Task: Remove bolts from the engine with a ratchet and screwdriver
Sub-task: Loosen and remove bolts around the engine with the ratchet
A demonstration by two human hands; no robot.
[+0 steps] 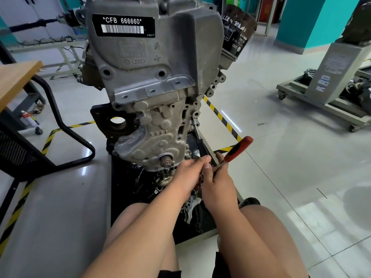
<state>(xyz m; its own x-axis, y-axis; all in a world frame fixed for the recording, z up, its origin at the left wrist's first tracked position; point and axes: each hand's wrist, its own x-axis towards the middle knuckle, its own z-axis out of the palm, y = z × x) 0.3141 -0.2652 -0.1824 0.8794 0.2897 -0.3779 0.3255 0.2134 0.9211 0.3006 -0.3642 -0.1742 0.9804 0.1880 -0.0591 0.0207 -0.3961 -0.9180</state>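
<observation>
A grey engine with a black barcode label stands in front of me on a black stand. My right hand grips the ratchet by its metal shank, and the red and black handle sticks up to the right. My left hand curls around the ratchet head at the engine's lower right corner. A long extension bar runs from there up to a bolt hole on the engine's right flange. The ratchet head and the bolt are hidden by my fingers.
A black oil filter sticks out at the engine's upper right. A wooden table and a black chair frame stand left. A grey wheeled stand is at the right. Loose metal parts lie by my knees. Yellow-black tape marks the floor.
</observation>
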